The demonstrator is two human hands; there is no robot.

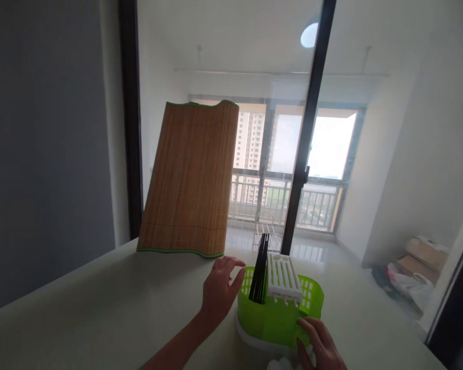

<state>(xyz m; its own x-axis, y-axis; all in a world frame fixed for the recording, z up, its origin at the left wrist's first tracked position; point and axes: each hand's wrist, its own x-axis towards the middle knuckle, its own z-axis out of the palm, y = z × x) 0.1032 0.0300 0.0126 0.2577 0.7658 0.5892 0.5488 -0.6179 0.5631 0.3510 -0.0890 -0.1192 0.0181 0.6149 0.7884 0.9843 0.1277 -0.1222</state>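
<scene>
A bright green utensil holder (272, 321) with slotted sides stands upright on the table, in a white base tray (249, 336). Several black chopsticks (259, 272) lean in its left compartment. Across its middle sits a white slotted rack (283, 277) with small hooks along the front. My left hand (221, 285) is beside the holder's left rim, thumb and fingers apart and nothing between them. At the front right, the fingers of my right hand (320, 341) rest against the green wall, with the thumb lower and apart. A white object (280, 364) is partly cut off by the bottom edge.
A bamboo mat (193, 180) with green edging leans upright at the back of the pale table (111, 308). Behind are a dark-framed glass door (306, 154) and a wire rack (266, 234). Cardboard boxes (416, 262) and bags lie on the floor at right.
</scene>
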